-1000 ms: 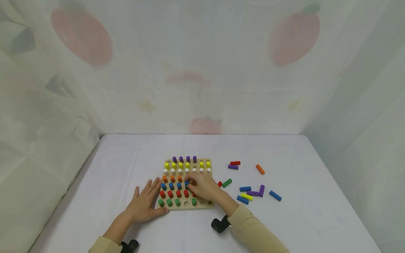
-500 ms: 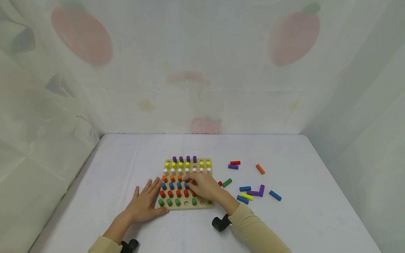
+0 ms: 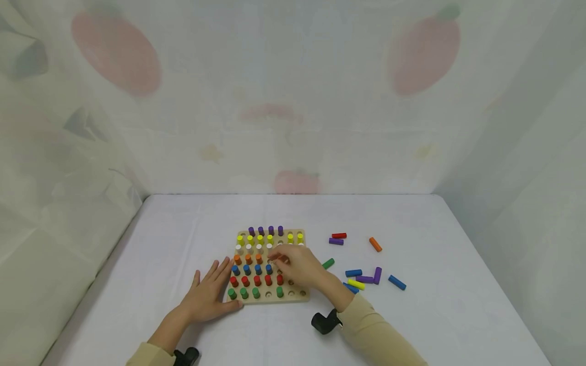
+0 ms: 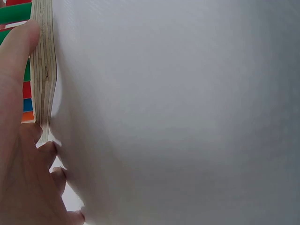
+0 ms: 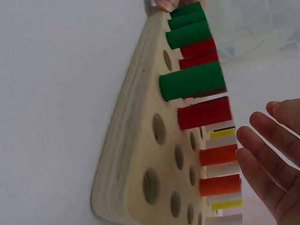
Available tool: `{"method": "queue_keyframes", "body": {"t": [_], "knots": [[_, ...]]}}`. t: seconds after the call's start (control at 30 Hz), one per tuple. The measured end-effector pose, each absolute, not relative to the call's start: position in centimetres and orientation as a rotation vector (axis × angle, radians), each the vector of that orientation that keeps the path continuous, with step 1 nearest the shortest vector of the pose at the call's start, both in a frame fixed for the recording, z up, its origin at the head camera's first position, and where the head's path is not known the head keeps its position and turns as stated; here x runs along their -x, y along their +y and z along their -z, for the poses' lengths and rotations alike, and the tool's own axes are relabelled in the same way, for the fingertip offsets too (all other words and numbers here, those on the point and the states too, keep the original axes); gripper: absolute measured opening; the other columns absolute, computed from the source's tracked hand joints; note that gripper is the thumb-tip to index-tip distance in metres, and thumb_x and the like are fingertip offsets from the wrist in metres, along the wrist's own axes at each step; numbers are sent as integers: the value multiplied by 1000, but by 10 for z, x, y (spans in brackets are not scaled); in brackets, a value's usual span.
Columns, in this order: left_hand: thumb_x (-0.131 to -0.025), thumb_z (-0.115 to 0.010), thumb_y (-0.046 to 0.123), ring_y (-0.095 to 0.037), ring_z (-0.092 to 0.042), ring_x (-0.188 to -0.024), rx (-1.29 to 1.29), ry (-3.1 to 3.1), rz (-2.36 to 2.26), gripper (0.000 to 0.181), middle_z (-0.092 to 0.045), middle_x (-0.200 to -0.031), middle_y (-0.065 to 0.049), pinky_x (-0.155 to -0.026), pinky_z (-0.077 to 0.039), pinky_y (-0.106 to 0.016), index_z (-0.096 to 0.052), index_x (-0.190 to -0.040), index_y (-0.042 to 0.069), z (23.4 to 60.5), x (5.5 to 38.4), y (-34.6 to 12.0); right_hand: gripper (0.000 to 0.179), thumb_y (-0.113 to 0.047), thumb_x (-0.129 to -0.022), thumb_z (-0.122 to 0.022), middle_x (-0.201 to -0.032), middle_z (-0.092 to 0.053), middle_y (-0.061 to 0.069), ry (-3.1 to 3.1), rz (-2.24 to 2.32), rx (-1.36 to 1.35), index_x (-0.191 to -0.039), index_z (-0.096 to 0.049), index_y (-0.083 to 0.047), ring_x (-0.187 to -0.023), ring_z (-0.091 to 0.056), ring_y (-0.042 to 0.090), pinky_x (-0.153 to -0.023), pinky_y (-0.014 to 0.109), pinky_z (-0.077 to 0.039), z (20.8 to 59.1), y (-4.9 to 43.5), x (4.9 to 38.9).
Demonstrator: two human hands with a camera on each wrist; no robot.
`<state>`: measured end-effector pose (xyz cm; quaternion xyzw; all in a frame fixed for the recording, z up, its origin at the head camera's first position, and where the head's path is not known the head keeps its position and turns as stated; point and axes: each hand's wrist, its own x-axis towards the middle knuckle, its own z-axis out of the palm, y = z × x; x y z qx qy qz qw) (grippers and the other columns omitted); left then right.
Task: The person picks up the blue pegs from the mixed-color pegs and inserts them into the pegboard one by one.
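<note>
Seemingly between placements: left hand (image 3: 207, 296) spread at the left edge of the pegboard (image 3: 274, 300), right hand (image 3: 298, 265) loosely parted, apparently empty, likely needing a loose peg (image 3: 397, 282)

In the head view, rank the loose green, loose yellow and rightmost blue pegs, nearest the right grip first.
1. Loose green peg, just right of the right grip.
2. Loose yellow peg, farther right.
3. Rightmost blue peg, outermost right.
</note>
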<state>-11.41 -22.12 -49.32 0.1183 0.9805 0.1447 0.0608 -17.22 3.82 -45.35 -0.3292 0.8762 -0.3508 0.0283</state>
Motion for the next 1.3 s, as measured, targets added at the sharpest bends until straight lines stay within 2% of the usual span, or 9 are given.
{"method": "queue_keyframes", "body": {"t": [0.2, 0.4, 0.7, 1.3], "knots": [[-60, -52, 74, -32, -16, -131, -366, 2976, -440, 103, -19, -145, -3, -95, -6, -65, -20, -140, 19, 494, 114, -222, 19, -20, -86, -54, -93, -62, -9, 2721, 1115, 1033, -104, -62, -18, -76, -52, -1, -67, 16, -47, 445, 50, 172], [-60, -51, 75, -31, -15, -131, -369, 2980, -444, 103, -18, -145, -2, -95, -6, -65, -20, -140, 19, 496, 114, -222, 19, -18, -84, -57, -90, -62, -8, 2720, 1132, 1038, -103, -62, -15, -78, -54, 0, -68, 18, -48, 442, 68, 173], [-58, -49, 78, -30, -15, -131, -371, 2988, -429, 104, -18, -145, -1, -96, -5, -65, -19, -140, 21, 500, 115, -221, 23, -16, -84, -57, -101, -62, -2, 2692, 1129, 1062, -107, -59, -13, -87, -54, 3, -72, 28, -50, 450, 101, 173], [-58, -49, 78, -30, -14, -132, -351, 2973, -436, 104, -17, -145, -1, -96, -4, -65, -19, -140, 21, 498, 114, -221, 27, -17, -82, -60, -101, -62, -4, 2784, 1000, 977, -108, -56, -18, -89, -56, 7, -73, 27, -50, 469, 164, 170]]}}
